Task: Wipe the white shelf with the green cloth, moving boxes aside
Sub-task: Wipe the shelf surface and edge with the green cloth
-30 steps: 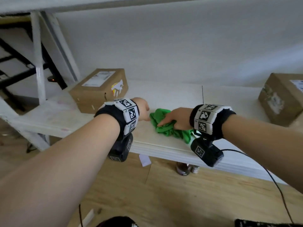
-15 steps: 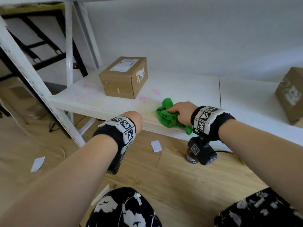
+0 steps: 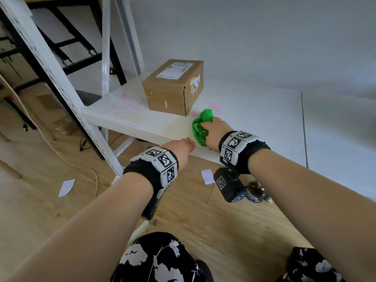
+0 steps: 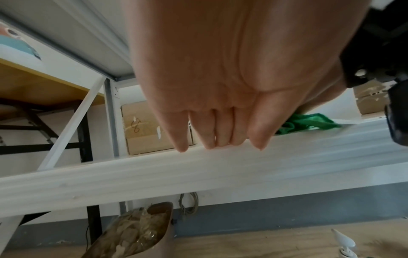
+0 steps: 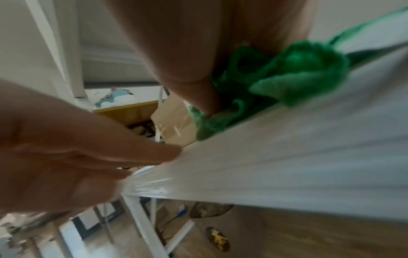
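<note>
The white shelf [image 3: 254,123] carries a brown cardboard box [image 3: 173,86] near its left end. A bunched green cloth [image 3: 200,124] lies on the shelf just right of the box's front corner. My right hand [image 3: 206,127] grips the cloth from above and presses it down; in the right wrist view the thumb digs into the green cloth [image 5: 287,78]. My left hand [image 3: 188,142] is empty, with straight fingers [image 4: 220,139] whose tips touch the shelf's front edge [image 4: 198,174], left of the cloth [image 4: 309,122].
Pink smears [image 3: 126,102] mark the shelf left of the box. White rack posts [image 3: 61,88] stand at the left. A second box [image 4: 371,97] sits further right on the shelf. Paper scraps [image 3: 66,187], a cable [image 3: 61,157] and a jar [image 3: 255,193] lie on the wooden floor.
My right hand has slid the cloth left, closer to the box. My left hand has come off the shelf top down to its front edge. The view has swung left and down.
</note>
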Demonstrator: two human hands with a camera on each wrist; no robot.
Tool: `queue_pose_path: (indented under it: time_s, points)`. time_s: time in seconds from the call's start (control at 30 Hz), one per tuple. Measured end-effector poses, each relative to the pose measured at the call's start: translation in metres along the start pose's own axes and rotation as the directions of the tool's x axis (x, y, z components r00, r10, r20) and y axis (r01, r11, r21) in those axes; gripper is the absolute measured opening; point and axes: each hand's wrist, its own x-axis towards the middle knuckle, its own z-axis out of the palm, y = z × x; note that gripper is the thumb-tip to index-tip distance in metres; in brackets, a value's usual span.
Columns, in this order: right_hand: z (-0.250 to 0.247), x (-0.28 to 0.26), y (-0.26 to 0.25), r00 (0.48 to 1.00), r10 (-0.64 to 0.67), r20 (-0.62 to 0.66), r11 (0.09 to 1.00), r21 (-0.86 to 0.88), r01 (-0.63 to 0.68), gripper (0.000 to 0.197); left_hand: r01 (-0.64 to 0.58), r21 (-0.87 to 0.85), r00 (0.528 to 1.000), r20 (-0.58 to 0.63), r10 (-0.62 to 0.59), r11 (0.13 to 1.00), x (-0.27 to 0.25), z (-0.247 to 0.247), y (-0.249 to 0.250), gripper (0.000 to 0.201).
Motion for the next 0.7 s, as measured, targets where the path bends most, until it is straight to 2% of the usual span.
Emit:
queue_pose_path:
  time_s: [0.07,0.13,0.23,0.3,0.4,0.57,0.7]
  points:
    - [0.001,-0.004,-0.002,0.998,-0.067,0.006,0.998,0.021,0.067,0.054,0.004,-0.033,1.0,-0.013,-0.005,0.999,0.0,0.001,-0.004,0.061]
    - [-0.005,-0.016,0.012,0.997,-0.08,0.005,0.995,0.057,0.08,0.056,-0.016,-0.073,0.999,-0.038,0.013,0.997,-0.001,0.003,-0.009,0.06]
    - [-0.018,-0.028,0.042,1.0,0.007,-0.008,0.999,0.051,-0.006,0.056,0.033,-0.091,0.997,-0.069,-0.039,0.995,-0.003,0.003,-0.021,0.051]
    - [-0.023,-0.026,0.052,0.996,0.091,-0.024,0.996,0.024,-0.091,0.052,0.091,-0.052,0.994,-0.048,-0.093,0.995,-0.002,0.002,-0.026,0.046]
    - [-0.019,-0.012,0.038,0.992,0.127,-0.021,0.992,-0.015,-0.128,0.04,0.105,-0.01,0.994,-0.019,-0.105,0.994,-0.003,0.002,-0.026,0.047]
    - [0.0,0.006,-0.018,0.996,-0.084,0.013,0.996,-0.005,0.084,0.046,0.099,0.023,0.995,-0.028,-0.098,0.995,-0.007,0.002,-0.026,0.054]
    - [0.0,-0.012,-0.01,0.984,-0.178,0.001,0.983,0.045,0.178,0.053,0.087,0.025,0.996,-0.04,-0.086,0.996,-0.011,0.002,-0.026,0.06]
